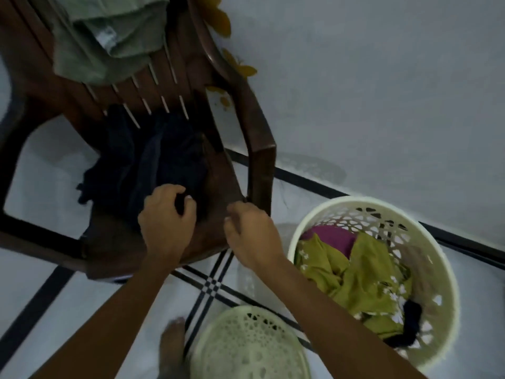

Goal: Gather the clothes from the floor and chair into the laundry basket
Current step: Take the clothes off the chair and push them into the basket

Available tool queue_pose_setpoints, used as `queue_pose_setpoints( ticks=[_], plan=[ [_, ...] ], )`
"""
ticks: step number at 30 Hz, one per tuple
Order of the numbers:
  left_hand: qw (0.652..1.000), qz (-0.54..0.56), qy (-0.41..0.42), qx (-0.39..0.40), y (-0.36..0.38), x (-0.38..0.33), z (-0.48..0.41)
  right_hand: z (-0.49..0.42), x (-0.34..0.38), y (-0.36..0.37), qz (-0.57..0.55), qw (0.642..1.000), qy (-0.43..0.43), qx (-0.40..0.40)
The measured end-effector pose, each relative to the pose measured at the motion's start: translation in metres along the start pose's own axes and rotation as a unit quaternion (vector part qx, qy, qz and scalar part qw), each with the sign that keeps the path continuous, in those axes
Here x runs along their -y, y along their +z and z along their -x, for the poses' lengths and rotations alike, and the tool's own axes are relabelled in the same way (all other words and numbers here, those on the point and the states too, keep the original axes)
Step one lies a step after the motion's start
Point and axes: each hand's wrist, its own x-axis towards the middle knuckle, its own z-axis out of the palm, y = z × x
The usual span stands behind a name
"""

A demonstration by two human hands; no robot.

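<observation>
A dark navy garment (147,162) lies bunched on the seat of a brown plastic chair (259,132). My left hand (166,214) is closed on the near edge of that dark cloth. My right hand (251,236) hovers beside it over the seat's front corner, fingers curled, holding nothing. A pale green garment (109,39) hangs over the chair's backrest. The cream laundry basket (437,266) stands on the floor at the right, with olive-green, magenta and dark clothes inside.
The basket's round perforated lid (248,346) lies on the floor near my bare foot (172,348). White floor tiles with black lines run under the chair. A grey wall rises behind, with yellow flower shapes (218,20) on it.
</observation>
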Motion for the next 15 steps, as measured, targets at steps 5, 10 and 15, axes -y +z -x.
queue_pose_setpoints(
  ticks=[5, 10, 15],
  plan=[
    [0.969, -0.057, -0.219, 0.100, 0.002, 0.059, -0.060, -0.073, 0.026, 0.056, -0.013, 0.996, 0.086, 0.025],
    [0.899, 0.093, -0.356, 0.237, 0.008, 0.110, -0.122, -0.148, 0.049, 0.112, -0.192, 0.952, 0.232, 0.061],
    [0.861, 0.176, -0.349, 0.325, 0.011, 0.136, -0.151, -0.186, 0.073, 0.165, -0.254, 0.918, 0.300, 0.057]
  ],
)
